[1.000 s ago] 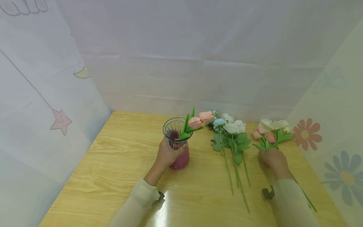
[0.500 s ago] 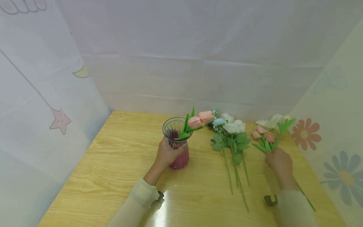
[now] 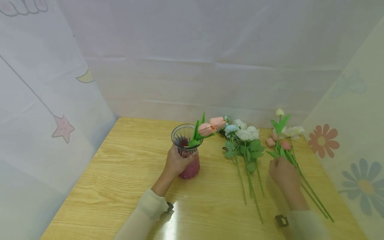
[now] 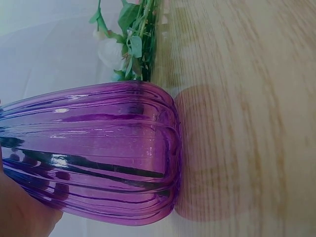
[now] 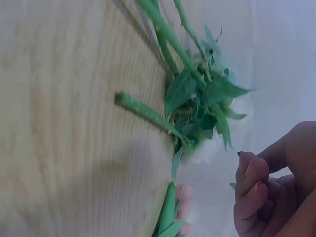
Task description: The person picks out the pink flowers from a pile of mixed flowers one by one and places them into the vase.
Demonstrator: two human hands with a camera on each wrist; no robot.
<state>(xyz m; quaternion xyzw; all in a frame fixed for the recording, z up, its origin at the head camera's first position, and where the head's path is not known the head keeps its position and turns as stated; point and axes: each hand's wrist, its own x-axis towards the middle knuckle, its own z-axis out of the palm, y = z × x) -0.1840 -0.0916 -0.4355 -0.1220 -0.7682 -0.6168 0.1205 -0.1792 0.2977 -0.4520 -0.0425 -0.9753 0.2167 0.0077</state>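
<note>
My left hand (image 3: 178,161) grips the ribbed glass vase (image 3: 192,168) around its upper body, thumb across the front. The vase stands upright, purple-pink below with a clear rim; its ribbed wall (image 4: 98,143) fills the left wrist view. Two peach tulips (image 3: 207,129) lean over its right rim. At the right, my right hand (image 3: 285,173) pinches the stem of a cream tulip (image 3: 279,112) with green leaves (image 3: 281,124), held upright. In the right wrist view the fingers (image 5: 254,173) are curled in, and most of that stem is hidden.
Pink tulips (image 3: 285,145) and a white open flower (image 3: 294,131) lie beyond my right hand, long stems (image 3: 315,195) running toward the front right. White roses (image 3: 247,134) and a blue flower (image 3: 231,129) lie between vase and right hand. Cloth walls enclose the wooden table (image 3: 126,173).
The cream tulip has risen from among the flowers at the right and turned upright in my right hand, which shifted right, then back left. My left hand stays on the vase.
</note>
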